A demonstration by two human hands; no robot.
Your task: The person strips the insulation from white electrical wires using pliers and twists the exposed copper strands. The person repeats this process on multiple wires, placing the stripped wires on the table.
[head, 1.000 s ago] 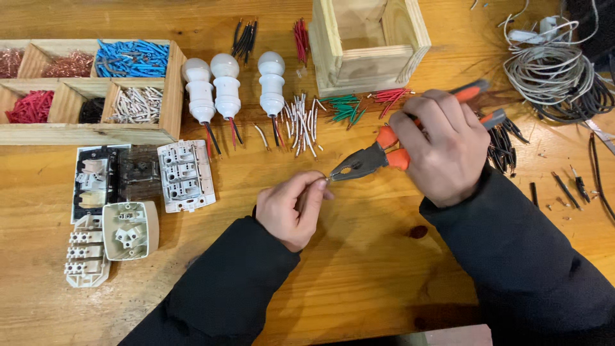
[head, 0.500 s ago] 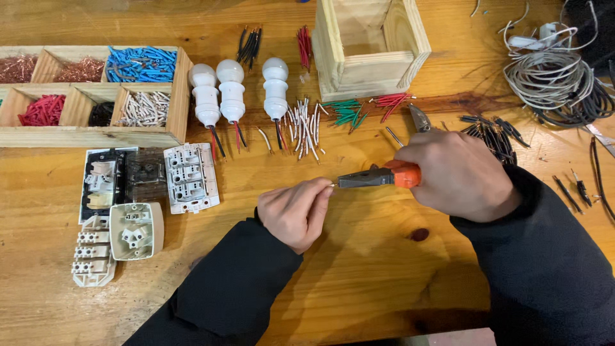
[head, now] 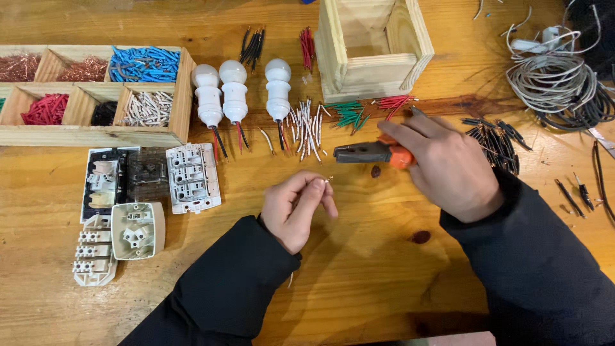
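At table centre, I see left hand [head: 296, 208] pinching short white wire piece [head: 328, 180] at fingertips — end raised for access. Right hand [head: 448, 163] closed round orange-handled pliers [head: 365, 153], nose pointing toward wire, just apart.

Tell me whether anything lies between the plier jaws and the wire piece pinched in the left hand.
Nothing visible does. The pliers in the right hand point toward the small wire piece at the left hand fingertips, with only bare wooden table between them.
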